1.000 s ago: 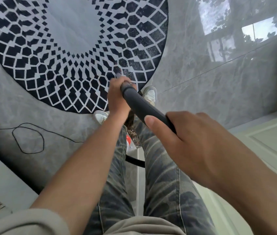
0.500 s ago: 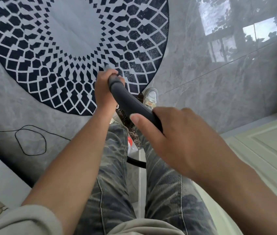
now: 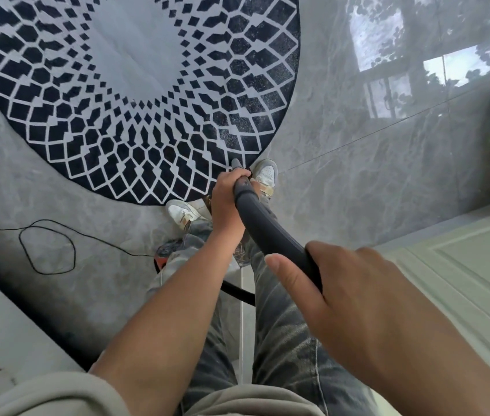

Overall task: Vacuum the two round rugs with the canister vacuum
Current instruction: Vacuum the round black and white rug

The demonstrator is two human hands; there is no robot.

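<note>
Left hand [image 3: 226,202] ahead and right hand [image 3: 358,298] behind both grip, fingers wrapped, the dark grey curved plastic vacuum wand [image 3: 267,229] at near edge of round navy-and-white patterned rug [image 3: 147,121].

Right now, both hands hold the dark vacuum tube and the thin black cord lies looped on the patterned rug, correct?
Not quite. The cord lies looped on the bare grey floor, left of the rug and clear of it, as the head view shows. The left hand and right hand do both hold the vacuum tube.
</note>
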